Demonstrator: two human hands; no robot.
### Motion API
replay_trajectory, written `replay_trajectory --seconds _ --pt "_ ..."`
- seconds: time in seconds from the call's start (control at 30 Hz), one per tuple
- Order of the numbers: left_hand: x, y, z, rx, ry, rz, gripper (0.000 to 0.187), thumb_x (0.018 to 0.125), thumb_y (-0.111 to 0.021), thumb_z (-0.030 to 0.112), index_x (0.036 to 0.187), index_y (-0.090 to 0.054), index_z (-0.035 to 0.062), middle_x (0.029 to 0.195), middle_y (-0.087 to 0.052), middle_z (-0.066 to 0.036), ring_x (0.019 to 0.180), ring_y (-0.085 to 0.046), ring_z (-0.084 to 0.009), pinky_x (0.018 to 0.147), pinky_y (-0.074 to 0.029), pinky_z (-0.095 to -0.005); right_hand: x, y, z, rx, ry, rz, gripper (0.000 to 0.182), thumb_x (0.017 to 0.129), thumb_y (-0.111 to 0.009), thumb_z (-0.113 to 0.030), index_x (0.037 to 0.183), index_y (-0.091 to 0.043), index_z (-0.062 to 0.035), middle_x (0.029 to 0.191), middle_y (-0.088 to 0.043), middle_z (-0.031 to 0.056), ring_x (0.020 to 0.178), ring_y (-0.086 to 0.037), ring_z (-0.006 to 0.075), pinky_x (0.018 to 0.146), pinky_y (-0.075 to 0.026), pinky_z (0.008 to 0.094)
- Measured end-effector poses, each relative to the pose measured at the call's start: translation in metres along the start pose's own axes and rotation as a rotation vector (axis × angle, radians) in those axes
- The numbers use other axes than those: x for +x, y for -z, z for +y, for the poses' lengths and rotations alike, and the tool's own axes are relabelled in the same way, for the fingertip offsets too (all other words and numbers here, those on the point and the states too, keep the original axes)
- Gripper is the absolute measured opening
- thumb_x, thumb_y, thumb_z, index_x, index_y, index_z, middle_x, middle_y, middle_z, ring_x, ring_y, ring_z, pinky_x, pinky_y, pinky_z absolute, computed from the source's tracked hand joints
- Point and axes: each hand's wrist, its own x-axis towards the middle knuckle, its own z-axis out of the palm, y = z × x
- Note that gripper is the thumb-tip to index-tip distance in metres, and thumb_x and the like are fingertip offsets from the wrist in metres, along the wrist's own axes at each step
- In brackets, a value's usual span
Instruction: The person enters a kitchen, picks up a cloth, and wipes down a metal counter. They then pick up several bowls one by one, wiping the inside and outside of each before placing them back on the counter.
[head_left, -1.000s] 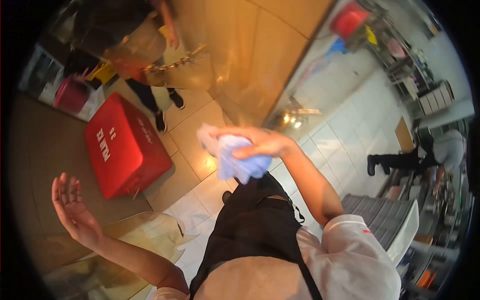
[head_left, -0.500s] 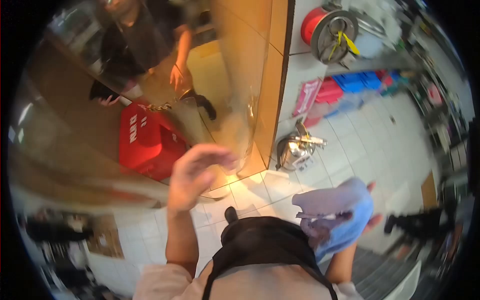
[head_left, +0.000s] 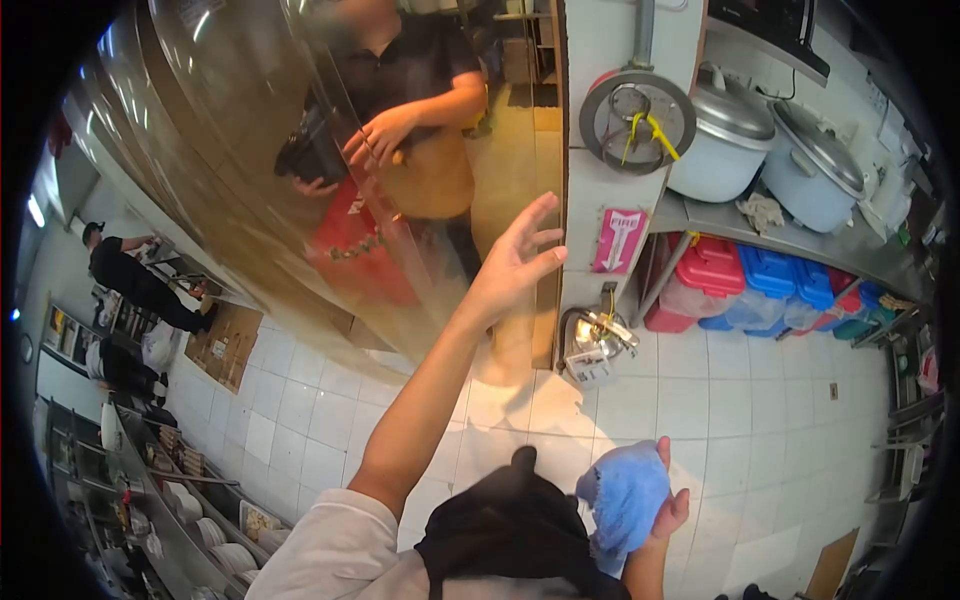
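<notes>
My left hand [head_left: 520,255] reaches up and forward with its fingers apart and nothing in it. It is beside the transparent plastic strip curtain [head_left: 250,190], near its right edge; whether it touches the plastic I cannot tell. My right hand [head_left: 668,500], low on the right, has its fingers curled around a blue cloth [head_left: 625,495] that hangs in front of the palm. Behind the curtain stands a person in a dark shirt [head_left: 410,80], holding a dark object, with a red box [head_left: 365,245] close by.
A shiny metal extinguisher [head_left: 595,345] stands by the wall under a pink fire sign [head_left: 619,240]. Rice cookers [head_left: 720,140] sit on a steel shelf above coloured bins [head_left: 710,265]. At the far left are another person [head_left: 140,270] and racks with dishes [head_left: 210,535].
My left hand has stretched forward and right, and its fingers have straightened. The cloth in my right hand has moved lower and left. The view has shifted, showing more of the kitchen.
</notes>
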Motion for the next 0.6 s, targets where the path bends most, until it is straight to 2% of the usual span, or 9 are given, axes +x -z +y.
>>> replay_trajectory --seconds 0.07,0.13,0.17,0.2,0.27,0.3,0.43,0.53,0.6 --pt "0.016 -0.009 0.007 -0.001 -0.02 -0.043 0.072 0.082 -0.058 0.01 0.14 -0.015 0.0083 0.145 -0.015 -0.013 0.124 -0.034 -0.0293 0.098 -0.032 -0.036 0.012 0.001 0.0 0.008 0.009 -0.023 0.083 0.072 -0.058 -0.053 0.138 -0.025 -0.016 0.131 -0.037 0.0177 0.119 -0.038 0.0381 0.097 -0.033 0.0509" --pt "0.036 -0.02 0.012 -0.033 -0.129 0.132 0.082 0.081 -0.062 0.013 0.141 -0.007 0.008 0.145 -0.01 -0.016 0.127 -0.029 -0.0311 0.096 -0.037 -0.0383 0.021 -0.007 0.001 0.007 0.019 -0.021 0.081 0.072 -0.058 -0.052 0.137 -0.026 -0.0159 0.129 -0.038 0.0184 0.119 -0.038 0.0388 0.096 -0.033 0.0518" --pt "0.042 -0.025 0.012 0.006 -0.145 0.228 0.085 0.082 -0.061 0.017 0.141 -0.001 0.0064 0.145 -0.007 -0.019 0.131 -0.02 -0.0316 0.1 -0.03 -0.0382 0.024 -0.012 0.001 0.008 0.023 -0.03 0.08 0.073 -0.059 -0.051 0.137 -0.026 -0.0158 0.13 -0.037 0.019 0.119 -0.037 0.0393 0.096 -0.033 0.0522" --pt "0.048 -0.027 0.011 -0.01 -0.14 0.226 0.085 0.082 -0.061 0.017 0.141 -0.001 0.0064 0.145 -0.007 -0.019 0.131 -0.02 -0.0316 0.1 -0.03 -0.0382 0.029 -0.018 0.002 0.008 0.026 -0.039 0.08 0.073 -0.059 -0.05 0.137 -0.026 -0.0157 0.13 -0.036 0.0196 0.119 -0.037 0.0397 0.096 -0.033 0.0527" --pt "0.056 -0.021 0.006 0.064 -0.19 0.496 0.084 0.082 -0.059 0.021 0.14 0.0 0.0031 0.145 -0.007 -0.021 0.133 -0.013 -0.0308 0.105 -0.02 -0.037 0.038 -0.022 0.003 0.0 0.008 -0.03 0.08 0.072 -0.059 -0.051 0.136 -0.027 -0.0157 0.131 -0.035 0.0195 0.119 -0.037 0.0394 0.097 -0.033 0.0524" --pt "0.059 -0.016 0.0 0.059 -0.249 0.53 0.084 0.083 -0.058 0.022 0.14 0.0 0.0012 0.144 -0.008 -0.022 0.134 -0.008 -0.0298 0.107 -0.012 -0.0352 0.042 -0.022 0.004 -0.02 -0.006 -0.015 0.081 0.071 -0.06 -0.051 0.136 -0.027 -0.0155 0.132 -0.034 0.0192 0.119 -0.037 0.0392 0.097 -0.033 0.0523" --pt "0.065 0.006 -0.009 0.128 -0.325 0.606 0.083 0.083 -0.058 0.021 0.14 -0.001 0.0015 0.144 -0.009 -0.022 0.134 -0.011 -0.0298 0.106 -0.013 -0.0358 0.063 -0.028 0.008 0.027 0.005 -0.008 0.084 0.068 -0.065 -0.046 0.135 -0.027 -0.0117 0.132 -0.033 0.0209 0.123 -0.034 0.0368 0.1 -0.029 0.0497" --pt "0.069 0.018 -0.015 0.239 -0.328 0.585 0.081 0.083 -0.055 0.015 0.14 0.001 0.0024 0.147 0.0 -0.013 0.135 -0.008 -0.0301 0.105 -0.019 -0.0356 0.082 -0.029 0.009 0.073 -0.068 -0.005 0.086 0.067 -0.065 -0.047 0.135 -0.026 -0.0114 0.132 -0.034 0.0205 0.122 -0.035 0.0356 0.1 -0.029 0.0487" --pt "0.076 0.026 -0.016 0.248 -0.331 0.62 0.077 0.083 -0.056 0.014 0.14 -0.007 0.0041 0.146 -0.008 -0.013 0.133 -0.014 -0.0297 0.103 -0.023 -0.0366 0.103 -0.031 0.011 0.036 -0.09 -0.036 0.086 0.067 -0.064 -0.049 0.135 -0.027 -0.0118 0.131 -0.035 0.0206 0.121 -0.036 0.0368 0.099 -0.031 0.05"
